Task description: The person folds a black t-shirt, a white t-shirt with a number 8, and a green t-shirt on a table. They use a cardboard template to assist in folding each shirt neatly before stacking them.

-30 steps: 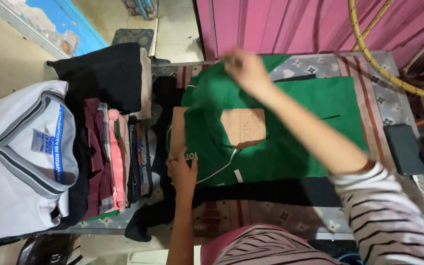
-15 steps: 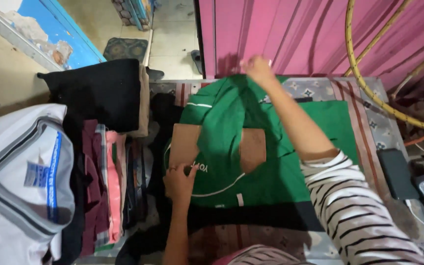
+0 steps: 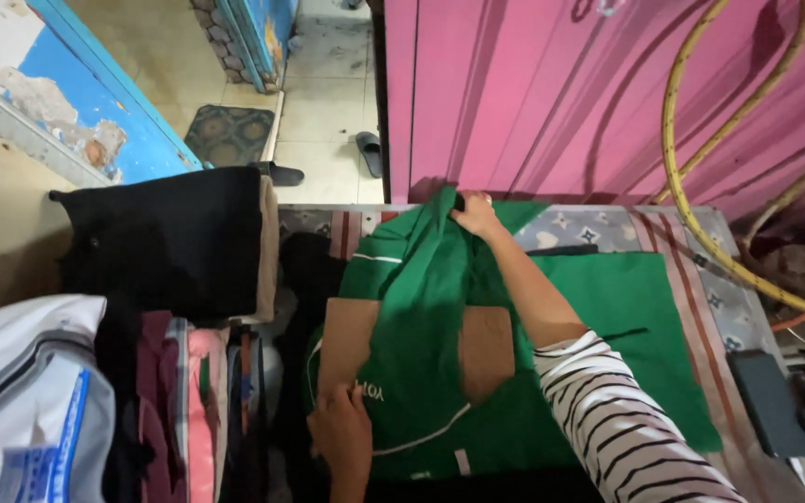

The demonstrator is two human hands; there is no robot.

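A green shirt (image 3: 421, 317) with white trim lies over a brown cardboard board (image 3: 486, 349) on a patterned table (image 3: 710, 298). My right hand (image 3: 474, 214), its arm in a striped sleeve, grips a raised fold of the green shirt at the far edge. At the near left my left hand (image 3: 342, 433) presses on the shirt and the board's corner. More green fabric (image 3: 635, 326) spreads flat to the right.
A stack of folded clothes (image 3: 197, 401) stands on edge at the left, with a black folded pile (image 3: 170, 242) behind it and a white bag (image 3: 20, 410) at the far left. A pink corrugated wall (image 3: 561, 93), a yellow hose (image 3: 691, 214) and a dark flat device (image 3: 770, 401) lie around.
My right hand has lifted the far part of the green shirt and drawn it over the cardboard board towards the left. The left hand stays at the near corner.
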